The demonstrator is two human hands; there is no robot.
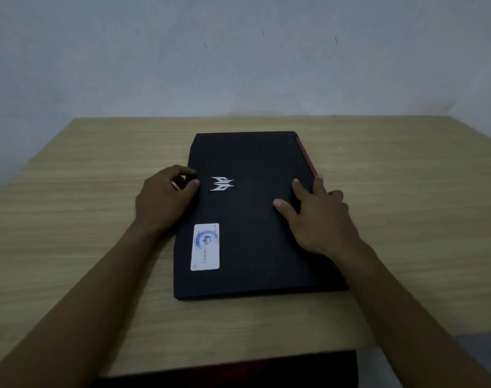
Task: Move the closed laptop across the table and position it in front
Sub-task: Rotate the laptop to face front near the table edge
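A closed black laptop (252, 214) lies flat near the middle of the pale wood-grain worktop (392, 175), turned so its long sides run from 6 o'clock to 12 o'clock. A red strip (305, 158) shows along its edge at about 2 o'clock. A silver logo (222, 184) sits on the lid toward 10 o'clock, and a white sticker (205, 247) with a blue stamp lies at roughly 8 o'clock.

The two hands are apart, one on each long side. The left hand (164, 198) is at the 9 o'clock edge, fingers curled around it with the thumb on the lid. The right hand (319, 217) rests spread on the lid toward 3 o'clock, with some fingers over that edge. The light is dim, so whether either hand grips firmly or only touches cannot be told. Behind the worktop, at 12 o'clock, stands a plain grey wall (238, 51).
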